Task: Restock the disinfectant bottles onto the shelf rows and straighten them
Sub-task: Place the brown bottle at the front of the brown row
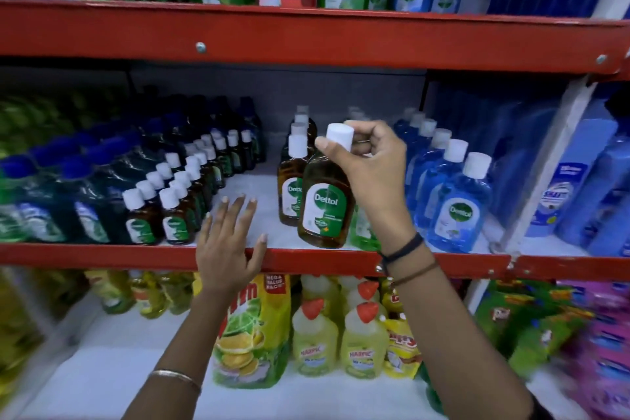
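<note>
A brown bottle point(324, 201) with a green label is held by the right hand point(371, 174), which is closed around its neck just under the white cap point(339, 136). The bottle is tilted, its base at the front lip of the middle shelf point(306, 259); whether the base rests on the shelf or hangs just above it cannot be told. The left hand point(226, 242) is spread flat and grasps nothing, its palm over the red shelf edge and its fingers reaching onto the bare white strip beside the small brown bottles point(153, 215).

The likeliest fault is judged to be a fall from the front edge. The bottle is held only at the narrow neck, so the heavy body can swing, and if it is let go while tilted it may tip forward off the lip onto the lower shelf, where yellow bottles with red caps point(337, 341) stand.

A second risk is a knock-on. A row of matching brown bottles point(293, 187) stands just behind and to the left, and blue bottles point(456, 204) stand in a close file to the right. If the held bottle is pushed back too hard or at an angle, the row behind could be toppled one after another.

The green bottle point(363, 228), partly hidden behind the right wrist, could be brushed as the arm is drawn out. The small brown bottles could likewise be nudged askew by the left hand.
</note>
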Demonstrator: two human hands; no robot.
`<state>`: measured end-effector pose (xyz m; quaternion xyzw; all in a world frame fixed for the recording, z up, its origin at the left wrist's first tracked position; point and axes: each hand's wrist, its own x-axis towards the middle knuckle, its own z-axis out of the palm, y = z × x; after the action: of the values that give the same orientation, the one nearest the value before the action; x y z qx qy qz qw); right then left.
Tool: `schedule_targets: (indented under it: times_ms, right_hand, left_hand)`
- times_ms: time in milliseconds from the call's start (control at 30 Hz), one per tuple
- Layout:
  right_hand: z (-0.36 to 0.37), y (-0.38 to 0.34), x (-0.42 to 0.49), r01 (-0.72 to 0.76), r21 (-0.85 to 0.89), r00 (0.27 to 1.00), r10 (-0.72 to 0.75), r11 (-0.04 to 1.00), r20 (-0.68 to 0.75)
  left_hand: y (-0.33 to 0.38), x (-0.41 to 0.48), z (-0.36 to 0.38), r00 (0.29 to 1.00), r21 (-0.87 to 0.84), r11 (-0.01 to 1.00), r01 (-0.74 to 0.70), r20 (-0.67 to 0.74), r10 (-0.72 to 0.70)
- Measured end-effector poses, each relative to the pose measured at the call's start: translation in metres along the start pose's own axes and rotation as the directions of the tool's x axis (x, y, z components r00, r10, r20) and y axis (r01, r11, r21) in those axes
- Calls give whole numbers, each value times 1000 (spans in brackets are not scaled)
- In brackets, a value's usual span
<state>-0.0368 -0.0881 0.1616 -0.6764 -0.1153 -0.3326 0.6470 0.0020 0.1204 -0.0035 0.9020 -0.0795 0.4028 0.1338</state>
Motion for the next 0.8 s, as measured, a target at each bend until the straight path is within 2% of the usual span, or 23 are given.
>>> schedule_targets:
  times_ms: [133,333,467,567,633,700,800]
  right_hand:
    - [29,30,4,-51,-19,998,52,998,36]
    - [49,60,8,-69,-49,995,72,996,75]
    - [52,67,7,-65,-49,991,70,997,114]
    - [51,67,2,-78,-45,986,84,996,144]
    - [48,65,-10,-86,-37,984,91,996,151]
    - [40,67,-31,-112,-25,984,114,993,136]
    - [30,80,-61,-196,29,972,190,980,139]
  left_hand:
    - [-2,0,6,994,-2,999,-45,-98,45]
    - [-5,0,13,982,12,996,-85,-170,86]
    - [-5,-2,13,983,3,996,-86,-163,86]
    - [2,-1,8,992,-53,998,-34,-121,27]
    - [12,0,1,995,-160,987,30,-85,-44]
    - [25,2,-9,991,-372,921,112,-29,-132]
    - [51,7,-27,967,-720,645,255,178,-184]
